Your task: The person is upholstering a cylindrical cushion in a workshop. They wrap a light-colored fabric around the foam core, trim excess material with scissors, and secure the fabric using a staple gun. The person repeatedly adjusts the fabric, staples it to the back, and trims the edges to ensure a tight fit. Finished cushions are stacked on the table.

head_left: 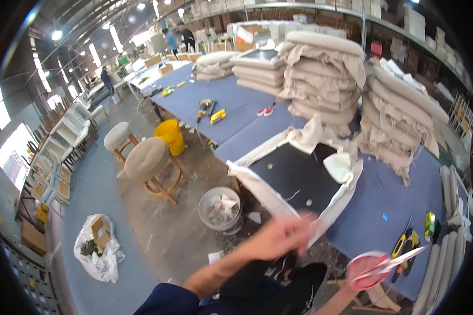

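A seat cushion panel (294, 176) lies upside down on the blue table (383, 194), its black underside up and pale fabric folded loosely over its edges. My left hand (281, 236) reaches toward the near edge of that fabric, blurred; whether it touches the cloth I cannot tell. My right hand (363, 272) grips red-handled scissors (391, 262), blades pointing right, near the table's front edge.
Tall stacks of fabric-covered cushions (326, 73) stand behind the panel. A yellow-and-black tool (404, 244) lies at the table's right. Two round stools (147, 157), a yellow bucket (171, 135), a clear bin (220, 210) and a plastic bag (97, 247) are on the floor. People stand far back.
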